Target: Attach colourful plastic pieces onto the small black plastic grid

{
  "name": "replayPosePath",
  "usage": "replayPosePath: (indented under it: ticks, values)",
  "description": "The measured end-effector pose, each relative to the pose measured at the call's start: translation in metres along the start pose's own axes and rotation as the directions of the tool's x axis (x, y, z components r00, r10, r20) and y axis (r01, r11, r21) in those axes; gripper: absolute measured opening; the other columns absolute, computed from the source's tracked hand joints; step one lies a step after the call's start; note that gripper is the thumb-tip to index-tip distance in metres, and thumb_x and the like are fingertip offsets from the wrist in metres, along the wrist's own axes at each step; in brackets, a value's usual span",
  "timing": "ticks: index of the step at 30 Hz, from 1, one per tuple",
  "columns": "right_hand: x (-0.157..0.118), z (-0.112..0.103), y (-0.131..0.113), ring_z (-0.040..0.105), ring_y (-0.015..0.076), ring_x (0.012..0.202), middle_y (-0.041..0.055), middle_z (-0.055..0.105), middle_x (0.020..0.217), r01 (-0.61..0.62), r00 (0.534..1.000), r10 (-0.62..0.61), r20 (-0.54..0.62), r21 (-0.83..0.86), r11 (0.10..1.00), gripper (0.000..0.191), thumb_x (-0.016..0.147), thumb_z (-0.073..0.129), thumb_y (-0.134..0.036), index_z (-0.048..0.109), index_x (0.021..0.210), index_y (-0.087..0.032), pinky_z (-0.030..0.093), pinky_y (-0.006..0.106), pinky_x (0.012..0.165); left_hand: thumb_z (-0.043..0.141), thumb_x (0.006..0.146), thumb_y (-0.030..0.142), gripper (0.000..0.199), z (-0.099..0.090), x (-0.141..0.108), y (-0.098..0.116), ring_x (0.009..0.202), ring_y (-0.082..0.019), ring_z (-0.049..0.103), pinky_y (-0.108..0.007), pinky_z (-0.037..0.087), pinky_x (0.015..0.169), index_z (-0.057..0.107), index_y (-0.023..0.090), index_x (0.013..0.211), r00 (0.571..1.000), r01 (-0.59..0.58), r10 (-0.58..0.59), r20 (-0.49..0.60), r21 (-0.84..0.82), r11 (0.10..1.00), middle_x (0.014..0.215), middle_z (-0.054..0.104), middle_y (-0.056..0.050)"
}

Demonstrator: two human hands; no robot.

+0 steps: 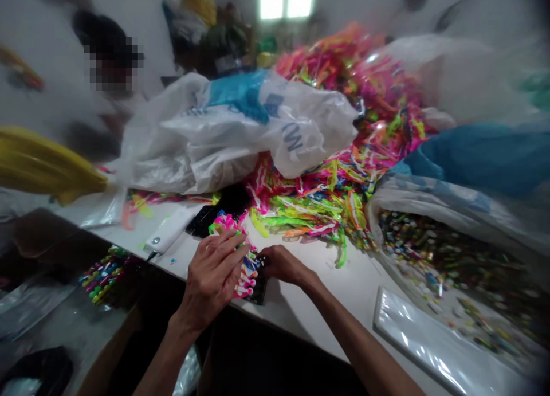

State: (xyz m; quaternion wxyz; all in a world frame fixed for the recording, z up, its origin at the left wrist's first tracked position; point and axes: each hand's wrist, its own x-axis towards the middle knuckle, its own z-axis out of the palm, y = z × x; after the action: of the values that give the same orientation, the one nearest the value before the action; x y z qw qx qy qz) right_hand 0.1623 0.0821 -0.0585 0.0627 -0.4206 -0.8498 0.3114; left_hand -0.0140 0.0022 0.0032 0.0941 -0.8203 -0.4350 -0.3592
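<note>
At white table's near edge, pink, white and blue plastic bundle could slide off if our left hand, fingers close together, presses unevenly. Our right hand curls beside it; cannot tell what either grip pinches. Neon plastic strips could tangle in, lying so near. Crumpled white plastic bag behind; bright window beyond.

The head view looks forward and down over the near edge of the tabletop, from close above. The window is far.
</note>
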Motion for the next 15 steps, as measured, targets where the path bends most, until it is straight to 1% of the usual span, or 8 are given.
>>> replayPosePath:
  ticks: [1,2,4,6,8,10,12,15]
  values:
    - [0.001,-0.01,0.007,0.062,0.0186,0.075,0.0057,0.068,0.083,-0.071,0.995,0.069,-0.069,-0.026,0.997,0.025,0.073,0.06,-0.014,0.066,0.097,-0.015,0.04,0.022,0.061,0.055,0.079,0.003,0.039,-0.002,-0.002,-0.001,0.116,-0.023,0.051,-0.044,0.042,0.096,0.056,0.02,0.114,1.0,-0.001,0.001,-0.013,-0.011,1.0,0.116,0.062,-0.008]
    - [0.001,-0.021,0.016,0.062,0.0196,0.08,0.0073,0.068,0.088,-0.178,0.972,0.162,-0.172,-0.082,0.981,0.027,0.075,0.058,-0.013,0.064,0.101,-0.015,0.041,0.023,0.063,0.055,0.078,0.002,0.039,-0.004,-0.003,-0.001,0.116,-0.023,0.051,-0.044,0.042,0.096,0.057,0.019,0.113,1.0,-0.006,0.005,-0.02,-0.021,1.0,0.116,0.062,-0.008]
    - [0.0,-0.041,0.036,0.061,0.0228,0.087,0.0117,0.065,0.098,-0.408,0.878,0.313,-0.362,-0.223,0.885,0.026,0.079,0.051,-0.011,0.063,0.102,-0.013,0.041,0.027,0.067,0.057,0.078,0.004,0.036,-0.006,-0.003,0.0,0.116,-0.024,0.05,-0.045,0.041,0.096,0.057,0.018,0.112,1.0,-0.019,0.018,-0.015,-0.032,0.999,0.116,0.062,-0.009]
    - [-0.005,-0.054,0.059,0.061,0.0253,0.091,0.0146,0.062,0.103,-0.544,0.818,0.39,-0.423,-0.347,0.765,0.024,0.082,0.048,-0.011,0.063,0.099,-0.013,0.042,0.03,0.069,0.058,0.079,0.008,0.033,-0.005,0.0,0.001,0.117,-0.025,0.05,-0.046,0.041,0.096,0.058,0.017,0.111,1.0,-0.025,0.025,-0.006,-0.032,0.999,0.115,0.062,-0.009]
    - [-0.014,-0.055,0.076,0.06,0.0258,0.093,0.0159,0.058,0.112,-0.558,0.824,0.407,-0.395,-0.433,0.708,0.023,0.084,0.046,-0.013,0.062,0.1,-0.013,0.043,0.032,0.071,0.057,0.08,0.011,0.031,-0.001,0.004,0.002,0.116,-0.026,0.05,-0.048,0.04,0.097,0.058,0.017,0.111,0.999,-0.03,0.029,-0.018,-0.041,0.999,0.115,0.062,-0.009]
    - [-0.021,-0.045,0.081,0.058,0.025,0.096,0.0157,0.051,0.124,-0.524,0.847,0.383,-0.368,-0.462,0.716,0.024,0.085,0.043,-0.014,0.061,0.102,-0.014,0.043,0.032,0.074,0.057,0.08,0.011,0.031,0.003,0.006,0.003,0.115,-0.026,0.051,-0.05,0.039,0.097,0.059,0.017,0.11,0.998,-0.039,0.036,-0.044,-0.062,0.997,0.115,0.063,-0.009]
    - [-0.026,-0.026,0.074,0.058,0.0234,0.097,0.0143,0.049,0.126,-0.497,0.861,0.367,-0.353,-0.424,0.757,0.024,0.086,0.042,-0.014,0.058,0.104,-0.015,0.043,0.032,0.075,0.057,0.08,0.011,0.031,0.005,0.005,0.002,0.114,-0.026,0.051,-0.05,0.039,0.097,0.059,0.017,0.11,0.997,-0.041,0.036,-0.062,-0.081,0.996,0.115,0.063,-0.009]
    - [-0.028,0.0,0.048,0.058,0.021,0.093,0.0115,0.052,0.117,-0.453,0.876,0.357,-0.325,-0.296,0.841,0.027,0.086,0.042,-0.014,0.053,0.11,-0.017,0.043,0.029,0.071,0.056,0.079,0.009,0.033,0.006,0.001,-0.001,0.114,-0.026,0.052,-0.048,0.04,0.097,0.059,0.018,0.11,0.996,-0.032,0.025,-0.081,-0.093,0.995,0.115,0.063,-0.008]
